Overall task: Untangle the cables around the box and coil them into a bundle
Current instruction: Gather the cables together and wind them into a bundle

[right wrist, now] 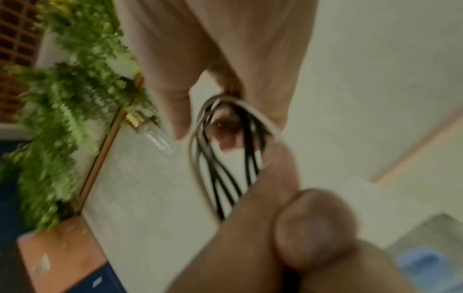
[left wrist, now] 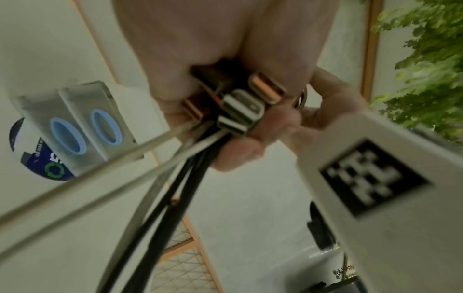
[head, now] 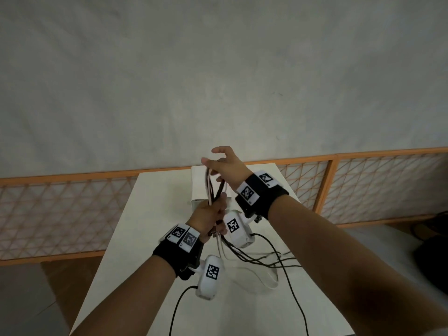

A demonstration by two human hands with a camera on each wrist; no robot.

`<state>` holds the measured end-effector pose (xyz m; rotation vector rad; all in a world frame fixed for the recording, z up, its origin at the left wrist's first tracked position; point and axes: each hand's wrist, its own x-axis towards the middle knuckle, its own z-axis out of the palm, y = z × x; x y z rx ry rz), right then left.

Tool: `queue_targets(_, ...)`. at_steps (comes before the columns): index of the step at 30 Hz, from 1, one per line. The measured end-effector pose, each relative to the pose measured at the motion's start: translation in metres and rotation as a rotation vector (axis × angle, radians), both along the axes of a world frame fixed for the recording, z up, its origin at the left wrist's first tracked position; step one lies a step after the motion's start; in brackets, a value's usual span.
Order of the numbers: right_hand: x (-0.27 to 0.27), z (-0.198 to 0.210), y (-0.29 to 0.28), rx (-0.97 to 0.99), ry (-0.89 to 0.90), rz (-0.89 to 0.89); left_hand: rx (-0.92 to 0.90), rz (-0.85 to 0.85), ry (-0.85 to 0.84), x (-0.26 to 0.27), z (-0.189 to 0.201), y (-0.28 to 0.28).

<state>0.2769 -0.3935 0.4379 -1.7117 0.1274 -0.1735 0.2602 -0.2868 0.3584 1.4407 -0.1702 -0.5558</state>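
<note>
Several black and white cables (head: 213, 190) stand in a tall loop above the white table (head: 150, 214). My left hand (head: 212, 213) grips the loop's lower end; the plugs (left wrist: 240, 103) stick out below its fist. My right hand (head: 219, 163) holds the top of the loop (right wrist: 225, 142), which hooks over its thumb, index finger raised. The loose remainder of the cables (head: 264, 260) trails over the table to the right. A white box (head: 198, 187) stands behind the hands at the table's far end, and its printed side with blue rings (left wrist: 82, 126) shows in the left wrist view.
An orange lattice fence (head: 363, 185) runs behind the table along a grey wall. Camera leads (head: 293, 294) hang from both wrists over the near tabletop. Dark objects (head: 434, 238) lie on the floor at the right. Green plants (right wrist: 62, 111) hang at one side.
</note>
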Motion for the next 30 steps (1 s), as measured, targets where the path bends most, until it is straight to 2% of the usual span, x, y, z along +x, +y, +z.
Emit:
queue_targets(3,-0.015,-0.025,-0.01,-0.013,0.133,0.129,-0.124,0.063,0.058,0.005,0.004,0.002)
queue_targets(6,-0.043,-0.083,-0.01,-0.102,0.242,0.371,-0.2,0.183,0.064,0.019,0.011,0.005)
queue_targets(8,-0.071,-0.114,-0.012,-0.212,0.282,0.382,-0.261,0.216,0.077,0.029,0.016,0.007)
queue_targets(10,-0.091,-0.135,-0.018,-0.203,0.299,0.354,-0.25,0.253,0.085,0.035,0.016,0.008)
queue_targets(12,-0.1,-0.139,-0.024,-0.229,0.344,0.387,-0.247,0.302,0.099,0.04,0.01,0.008)
queue_targets(16,-0.1,-0.118,-0.04,-0.386,0.351,0.384,-0.193,0.438,0.084,0.042,0.003,0.005)
queue_targets(20,-0.099,-0.071,-0.04,-0.625,0.318,0.505,0.029,0.495,-0.03,0.043,-0.004,0.007)
queue_targets(23,-0.093,-0.028,-0.022,-1.07,0.149,0.569,0.288,0.419,-0.2,0.038,-0.011,0.004)
queue_targets(25,-0.081,-0.001,-0.011,-1.285,-0.002,0.585,0.393,0.267,-0.29,0.033,-0.022,0.001)
queue_targets(26,-0.075,0.011,-0.008,-1.331,-0.064,0.56,0.384,0.137,-0.245,0.033,-0.029,0.001)
queue_targets(28,-0.059,0.032,-0.007,-1.381,-0.128,0.532,0.24,-0.142,0.068,0.029,-0.037,0.002)
queue_targets(30,-0.042,0.044,-0.015,-1.391,-0.133,0.501,0.131,-0.365,0.263,0.03,-0.04,0.003)
